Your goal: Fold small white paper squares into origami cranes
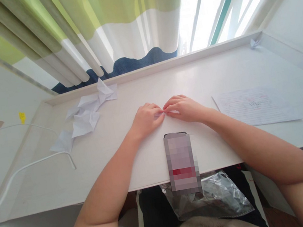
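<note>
- Head view, the only one we have: a small white paper piece [157,115] sits between the left hand [147,119] and the right hand [183,107], over the middle of the white bench [192,79].
- Fingers of both hands closed to a pinch, fingertips meeting; we read thin slivers of paper at each thumb, so both seem to have hold of it. Most of it is hidden; we cannot tell its outline or folds.
- Handling, our judgement: next to no weight, thin and limp, stiffer along any crease. Dry and not very slippery, but easily crumpled or torn if pulled hard from both sides.
- Best hold, we think: thumb against forefinger at opposite edges, light pressure, the bench near enough below to press a crease flat.
- Around it: folded papers [85,117] clustered off the left hand; a lined sheet [255,107] lying beyond the right forearm; a pixelated phone [180,159] just nearer us, reaching past the bench's near edge.
</note>
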Available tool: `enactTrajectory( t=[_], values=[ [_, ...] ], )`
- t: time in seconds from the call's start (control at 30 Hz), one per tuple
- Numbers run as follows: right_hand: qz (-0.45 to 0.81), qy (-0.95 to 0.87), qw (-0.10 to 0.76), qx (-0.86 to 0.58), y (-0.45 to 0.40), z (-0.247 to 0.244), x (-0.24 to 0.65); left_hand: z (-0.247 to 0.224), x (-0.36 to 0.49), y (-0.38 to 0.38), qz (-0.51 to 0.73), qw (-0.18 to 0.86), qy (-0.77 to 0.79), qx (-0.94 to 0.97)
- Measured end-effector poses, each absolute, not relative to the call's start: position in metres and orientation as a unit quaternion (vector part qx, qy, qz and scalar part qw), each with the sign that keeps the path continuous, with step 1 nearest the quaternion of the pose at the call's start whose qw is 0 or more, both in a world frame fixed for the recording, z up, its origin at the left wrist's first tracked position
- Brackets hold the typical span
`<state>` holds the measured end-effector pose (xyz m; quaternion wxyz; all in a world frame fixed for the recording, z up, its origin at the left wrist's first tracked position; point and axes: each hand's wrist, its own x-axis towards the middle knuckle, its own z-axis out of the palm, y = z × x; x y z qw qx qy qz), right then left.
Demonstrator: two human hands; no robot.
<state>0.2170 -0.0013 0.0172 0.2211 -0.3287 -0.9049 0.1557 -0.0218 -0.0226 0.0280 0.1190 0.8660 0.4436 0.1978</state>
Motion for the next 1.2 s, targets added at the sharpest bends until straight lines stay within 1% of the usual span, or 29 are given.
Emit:
enactTrajectory(
  t=[0.17,0.43,0.53,0.7,0.8,0.9,1.03,1.2],
  values=[
    [0.158,-0.901,0.219,-0.338,0.003,0.015,0.215,0.029,-0.025,-0.023,0.194,0.122,0.433,0.872],
    [0.191,-0.877,0.257,-0.359,0.005,0.014,0.213,0.025,-0.025,-0.018,0.218,0.132,0.438,0.862],
    [0.219,-0.864,0.283,-0.355,0.0,0.018,0.215,0.024,-0.022,-0.021,0.27,0.178,0.461,0.826],
    [0.245,-0.845,0.331,-0.341,-0.006,0.024,0.215,0.023,-0.017,-0.025,0.366,0.329,0.496,0.715],
    [0.261,-0.832,0.347,-0.346,-0.007,0.024,0.212,0.024,-0.016,-0.025,0.391,0.402,0.478,0.676],
    [0.301,-0.795,0.369,-0.376,-0.008,0.024,0.209,0.025,-0.015,-0.024,0.398,0.448,0.454,0.66],
    [0.376,-0.733,0.38,-0.421,-0.009,0.025,0.206,0.025,-0.013,-0.026,0.394,0.476,0.45,0.644],
    [0.44,-0.687,0.408,-0.41,-0.009,0.027,0.204,0.024,-0.01,-0.029,0.408,0.445,0.477,0.639]
  ],
)
